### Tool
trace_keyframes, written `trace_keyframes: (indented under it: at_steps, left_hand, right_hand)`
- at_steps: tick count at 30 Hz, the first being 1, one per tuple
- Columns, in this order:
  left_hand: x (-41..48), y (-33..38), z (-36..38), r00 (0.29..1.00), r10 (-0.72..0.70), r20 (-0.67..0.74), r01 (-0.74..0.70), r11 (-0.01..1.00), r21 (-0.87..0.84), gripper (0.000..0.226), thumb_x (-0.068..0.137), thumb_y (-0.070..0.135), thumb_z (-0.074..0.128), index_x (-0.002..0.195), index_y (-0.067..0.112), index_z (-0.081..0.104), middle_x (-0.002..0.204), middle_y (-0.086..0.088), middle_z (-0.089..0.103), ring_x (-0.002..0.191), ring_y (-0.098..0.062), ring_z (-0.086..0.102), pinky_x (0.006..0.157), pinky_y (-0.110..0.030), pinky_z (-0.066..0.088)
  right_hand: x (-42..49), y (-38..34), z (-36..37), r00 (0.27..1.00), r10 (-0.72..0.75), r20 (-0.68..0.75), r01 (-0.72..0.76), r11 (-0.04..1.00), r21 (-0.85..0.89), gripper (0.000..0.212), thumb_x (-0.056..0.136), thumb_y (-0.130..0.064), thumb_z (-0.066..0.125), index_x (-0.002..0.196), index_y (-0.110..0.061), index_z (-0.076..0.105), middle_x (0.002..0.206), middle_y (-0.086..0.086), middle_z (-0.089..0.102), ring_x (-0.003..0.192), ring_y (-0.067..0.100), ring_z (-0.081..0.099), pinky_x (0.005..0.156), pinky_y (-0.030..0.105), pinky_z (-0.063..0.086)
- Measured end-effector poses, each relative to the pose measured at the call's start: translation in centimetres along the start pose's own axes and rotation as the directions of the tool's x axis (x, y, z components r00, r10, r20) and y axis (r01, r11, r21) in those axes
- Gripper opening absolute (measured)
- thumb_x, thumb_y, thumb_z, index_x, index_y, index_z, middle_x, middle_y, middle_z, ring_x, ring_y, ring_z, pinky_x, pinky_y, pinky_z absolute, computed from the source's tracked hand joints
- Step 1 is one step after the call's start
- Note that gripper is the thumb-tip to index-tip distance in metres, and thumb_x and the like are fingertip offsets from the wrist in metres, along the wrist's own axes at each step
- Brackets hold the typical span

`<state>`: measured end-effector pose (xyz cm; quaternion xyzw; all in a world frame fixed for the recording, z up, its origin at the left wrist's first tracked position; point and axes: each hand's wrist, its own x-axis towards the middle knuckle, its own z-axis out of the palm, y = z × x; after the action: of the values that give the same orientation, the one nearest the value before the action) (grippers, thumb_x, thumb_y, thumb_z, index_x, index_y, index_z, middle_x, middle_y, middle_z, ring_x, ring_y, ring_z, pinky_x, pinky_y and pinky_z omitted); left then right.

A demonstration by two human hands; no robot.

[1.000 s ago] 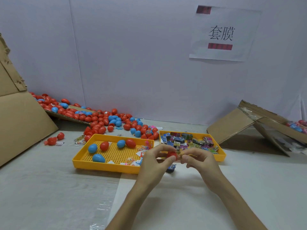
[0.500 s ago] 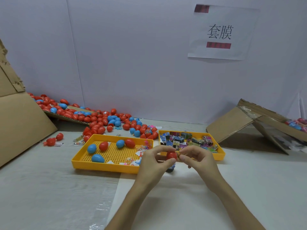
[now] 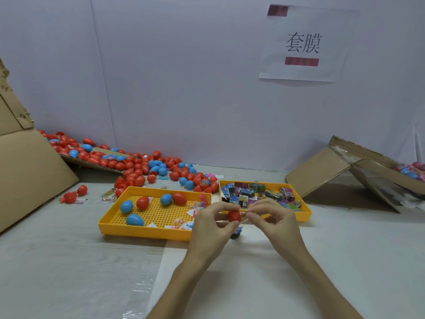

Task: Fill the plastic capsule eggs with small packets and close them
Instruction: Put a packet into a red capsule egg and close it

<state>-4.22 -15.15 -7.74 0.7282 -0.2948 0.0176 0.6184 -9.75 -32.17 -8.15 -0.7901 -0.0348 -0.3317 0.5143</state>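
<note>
My left hand (image 3: 210, 224) pinches a red capsule egg (image 3: 234, 215) between thumb and fingers, above the table in front of the two trays. My right hand (image 3: 272, 221) pinches a small clear packet (image 3: 244, 212) right against the egg's right side. The left yellow tray (image 3: 108, 223) holds several red and blue eggs and loose small packets. The right yellow tray (image 3: 305, 214) is filled with dark and coloured packets. A small dark packet (image 3: 236, 232) lies on the table under my hands.
A large heap of red and blue eggs (image 3: 138, 166) spreads along the back wall. Cardboard sheets lean at the left (image 3: 27, 171) and right (image 3: 322, 171). Two red eggs (image 3: 73, 194) lie loose left of the trays.
My hands stay together in the same place; the fingers have shifted slightly around the egg and packet. The camera view has drifted a little.
</note>
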Motion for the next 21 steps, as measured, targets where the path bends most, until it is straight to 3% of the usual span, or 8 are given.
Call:
trace_keyframes:
  at_steps: [3, 9, 15, 18, 21]
  left_hand:
    - [-0.02, -0.13, 0.11, 1.0, 0.011, 0.003, -0.011, 0.999, 0.034, 0.029, 0.085, 0.006, 0.079, 0.105, 0.027, 0.073, 0.107, 0.009, 0.072, 0.094, -0.003, 0.071, 0.08, -0.022, 0.06]
    - [-0.03, -0.19, 0.04, 0.999, 0.036, 0.016, -0.037, 0.996, 0.08, 0.032, 0.085, 0.007, 0.078, 0.104, 0.032, 0.072, 0.106, 0.015, 0.07, 0.095, -0.003, 0.07, 0.08, -0.023, 0.06]
    - [-0.13, -0.11, 0.12, 0.999, 0.028, 0.032, -0.029, 0.999, 0.026, 0.032, 0.084, 0.011, 0.08, 0.098, 0.039, 0.072, 0.102, 0.016, 0.072, 0.089, -0.001, 0.072, 0.075, -0.015, 0.057]
    - [-0.11, -0.18, 0.16, 1.0, 0.005, 0.028, -0.005, 1.0, -0.007, 0.023, 0.084, 0.013, 0.081, 0.099, 0.029, 0.075, 0.09, 0.021, 0.073, 0.083, -0.003, 0.074, 0.07, -0.015, 0.057]
    - [-0.07, 0.02, 0.14, 1.0, -0.002, 0.023, 0.003, 0.999, -0.046, 0.022, 0.084, 0.015, 0.081, 0.098, 0.03, 0.073, 0.092, 0.022, 0.073, 0.081, -0.007, 0.075, 0.068, -0.019, 0.058]
  right_hand:
    - [0.04, -0.02, -0.01, 1.0, 0.01, 0.016, -0.011, 1.0, 0.013, 0.016, 0.081, -0.006, 0.079, 0.084, -0.022, 0.08, 0.088, -0.007, 0.072, 0.082, 0.015, 0.069, 0.064, 0.024, 0.055]
    - [-0.07, 0.05, 0.07, 0.997, 0.064, 0.049, -0.066, 0.997, 0.037, 0.02, 0.083, -0.006, 0.078, 0.083, -0.026, 0.08, 0.087, -0.002, 0.074, 0.079, 0.021, 0.07, 0.071, 0.044, 0.058]
    - [-0.09, -0.19, -0.05, 0.995, 0.078, 0.069, -0.078, 0.997, 0.002, 0.025, 0.084, -0.008, 0.079, 0.085, -0.033, 0.078, 0.088, -0.006, 0.075, 0.079, 0.015, 0.071, 0.068, 0.03, 0.058]
    - [-0.1, -0.31, 0.03, 0.993, 0.106, 0.051, -0.107, 0.994, 0.01, 0.018, 0.083, -0.012, 0.08, 0.092, -0.028, 0.077, 0.092, -0.008, 0.075, 0.08, 0.014, 0.071, 0.067, 0.027, 0.058]
    - [-0.13, -0.76, 0.0, 0.98, 0.177, 0.094, -0.188, 0.974, 0.126, 0.02, 0.084, -0.019, 0.077, 0.104, -0.019, 0.075, 0.095, -0.002, 0.076, 0.082, 0.017, 0.073, 0.066, 0.026, 0.057]
